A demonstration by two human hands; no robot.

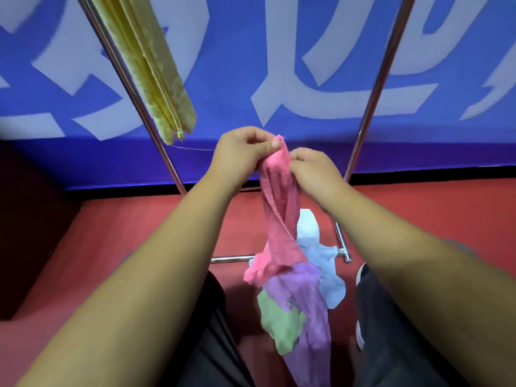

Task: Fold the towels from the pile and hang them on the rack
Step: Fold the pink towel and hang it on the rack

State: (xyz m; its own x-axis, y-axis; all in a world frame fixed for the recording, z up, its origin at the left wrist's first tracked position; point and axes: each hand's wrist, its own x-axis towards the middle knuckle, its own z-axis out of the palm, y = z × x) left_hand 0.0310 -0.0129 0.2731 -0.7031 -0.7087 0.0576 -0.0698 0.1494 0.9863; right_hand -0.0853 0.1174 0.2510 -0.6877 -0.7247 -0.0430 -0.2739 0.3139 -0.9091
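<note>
At the left, 1 yellow towel (pixel 156 71) hung folded over the rack (pixel 173 174), clear of the red floor (pixel 139 233). Right of it, the left hand (pixel 240 155) pinched the top corner of the pink towel (pixel 279 208) between thumb and curled fingers. The towel hung from both hands as a twisted rope. Its lower end lay against the pile between the person's legs, where a green towel (pixel 279 322), a purple towel (pixel 304 303) and a pale blue towel (pixel 321 255) were heaped together. The right hand (pixel 315 171) gripped the pink cloth just beside and slightly below the left, fingers curled round it.

The step looked to be opening the towel out before folding. Done well, that would call for:

- keeping the left pinch on its corner;
- sliding the right hand along the top hem to the 2nd corner;
- lifting until the tail cleared the pile, so no other towel dragged up;
- shaking the twist out before bringing the edges together.
</note>
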